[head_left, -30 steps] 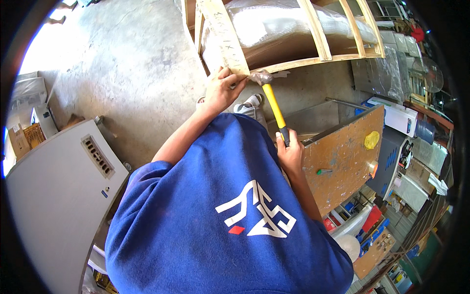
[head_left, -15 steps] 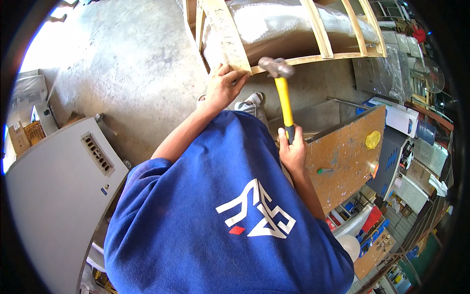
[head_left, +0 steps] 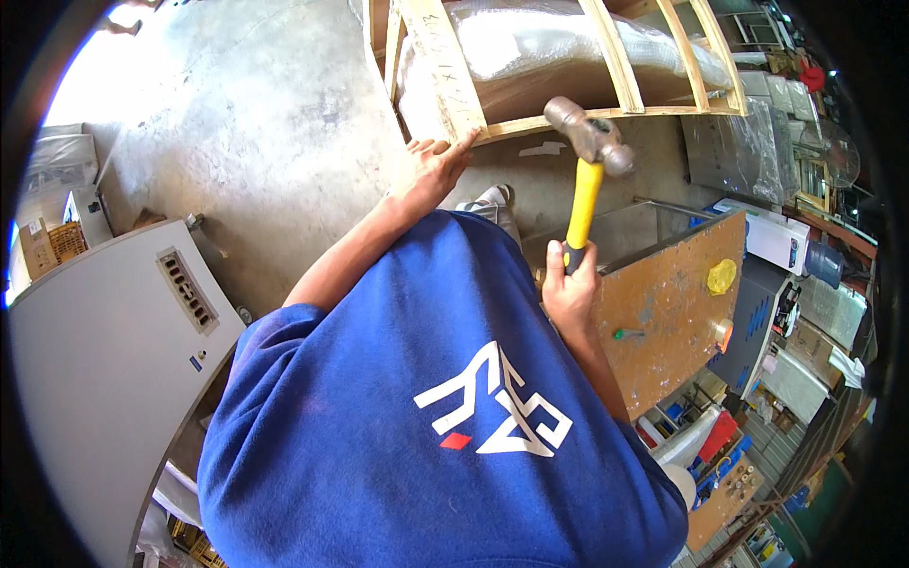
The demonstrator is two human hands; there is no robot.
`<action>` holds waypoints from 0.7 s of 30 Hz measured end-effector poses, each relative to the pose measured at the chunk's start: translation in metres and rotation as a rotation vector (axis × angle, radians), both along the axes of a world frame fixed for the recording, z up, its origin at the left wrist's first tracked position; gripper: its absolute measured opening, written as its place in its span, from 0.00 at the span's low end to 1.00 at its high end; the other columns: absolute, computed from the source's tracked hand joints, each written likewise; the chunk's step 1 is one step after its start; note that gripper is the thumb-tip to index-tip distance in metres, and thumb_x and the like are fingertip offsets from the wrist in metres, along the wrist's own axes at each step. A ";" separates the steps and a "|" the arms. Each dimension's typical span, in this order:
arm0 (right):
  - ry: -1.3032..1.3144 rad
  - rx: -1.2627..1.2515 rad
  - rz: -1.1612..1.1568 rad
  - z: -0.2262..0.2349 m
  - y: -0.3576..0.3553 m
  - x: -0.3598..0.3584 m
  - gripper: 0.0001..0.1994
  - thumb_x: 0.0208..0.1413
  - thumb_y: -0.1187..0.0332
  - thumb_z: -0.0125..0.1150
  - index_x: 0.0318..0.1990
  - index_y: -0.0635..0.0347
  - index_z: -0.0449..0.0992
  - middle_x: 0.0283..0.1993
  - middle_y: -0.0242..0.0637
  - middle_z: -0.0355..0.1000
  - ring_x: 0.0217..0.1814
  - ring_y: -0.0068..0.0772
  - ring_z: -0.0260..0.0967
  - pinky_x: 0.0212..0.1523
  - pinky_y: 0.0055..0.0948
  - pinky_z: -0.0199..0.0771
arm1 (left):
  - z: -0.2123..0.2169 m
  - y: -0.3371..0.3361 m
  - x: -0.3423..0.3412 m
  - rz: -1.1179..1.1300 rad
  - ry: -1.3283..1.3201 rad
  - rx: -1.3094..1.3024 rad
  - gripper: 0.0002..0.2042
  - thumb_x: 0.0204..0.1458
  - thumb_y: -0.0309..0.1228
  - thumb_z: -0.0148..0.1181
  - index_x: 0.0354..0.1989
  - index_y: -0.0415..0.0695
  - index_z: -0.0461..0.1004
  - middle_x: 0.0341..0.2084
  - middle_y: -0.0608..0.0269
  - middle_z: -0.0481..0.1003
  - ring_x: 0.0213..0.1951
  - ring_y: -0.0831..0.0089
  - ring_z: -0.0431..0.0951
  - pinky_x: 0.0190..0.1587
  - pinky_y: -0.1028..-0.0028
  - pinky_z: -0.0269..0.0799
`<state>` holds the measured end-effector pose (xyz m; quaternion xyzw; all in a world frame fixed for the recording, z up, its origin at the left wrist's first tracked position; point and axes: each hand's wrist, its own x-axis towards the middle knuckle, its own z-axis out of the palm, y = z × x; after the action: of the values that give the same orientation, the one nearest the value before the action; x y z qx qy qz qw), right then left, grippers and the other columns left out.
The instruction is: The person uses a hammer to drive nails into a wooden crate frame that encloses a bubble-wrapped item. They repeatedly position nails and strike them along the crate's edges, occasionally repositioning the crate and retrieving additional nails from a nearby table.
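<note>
My right hand (head_left: 572,292) grips a hammer (head_left: 584,206) by the black end of its yellow handle. The hammer's worn metal head is raised, apart from the wood. A wooden crate (head_left: 615,62) of pale slats lies ahead, with a plastic-wrapped bundle (head_left: 530,43) inside. My left hand (head_left: 428,175) reaches to the near end of a wide slat (head_left: 443,71) that has handwriting on it. Its fingers are stretched out, and the index fingertip rests at the slat's end by the crate's near rail. Whether a nail stands there is too small to tell.
On the right stands a paint-stained brown board (head_left: 672,303) with a yellow crumpled thing (head_left: 721,274) and a green-handled tool (head_left: 628,333) on it. A large white panel (head_left: 114,379) with a slotted strip is at left. Clutter and shelving line the far right.
The hammer has swung up and to the right, away from the slat. My left fingers have loosened from a pinch and straightened, the index finger now extended along the slat's end.
</note>
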<state>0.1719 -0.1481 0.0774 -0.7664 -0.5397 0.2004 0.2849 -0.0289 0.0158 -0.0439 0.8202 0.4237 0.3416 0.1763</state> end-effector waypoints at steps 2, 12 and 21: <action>-0.017 0.027 0.025 -0.016 -0.004 -0.005 0.14 0.64 0.61 0.62 0.46 0.62 0.70 0.27 0.53 0.75 0.30 0.60 0.77 0.28 0.46 0.74 | -0.003 0.003 -0.002 -0.012 0.026 -0.030 0.21 0.58 0.32 0.63 0.62 0.53 0.74 0.22 0.59 0.74 0.26 0.62 0.75 0.36 0.64 0.71; -0.075 0.267 -0.006 0.027 0.017 -0.011 0.12 0.64 0.64 0.63 0.41 0.63 0.70 0.25 0.41 0.73 0.24 0.35 0.73 0.26 0.36 0.71 | -0.002 -0.002 -0.011 0.092 -0.151 -0.175 0.31 0.57 0.33 0.64 0.69 0.44 0.63 0.20 0.58 0.71 0.23 0.66 0.72 0.33 0.65 0.70; -0.155 -0.015 0.037 0.039 0.013 -0.003 0.12 0.66 0.64 0.60 0.39 0.63 0.68 0.21 0.40 0.68 0.19 0.28 0.65 0.20 0.36 0.66 | -0.005 -0.021 -0.028 0.205 -0.268 -0.503 0.33 0.56 0.37 0.63 0.69 0.40 0.60 0.19 0.55 0.73 0.22 0.62 0.75 0.30 0.62 0.72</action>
<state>0.1687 -0.1354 0.1163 -0.7718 -0.5726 0.1495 0.2326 -0.0565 -0.0048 -0.0494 0.6516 0.5484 0.3471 0.3928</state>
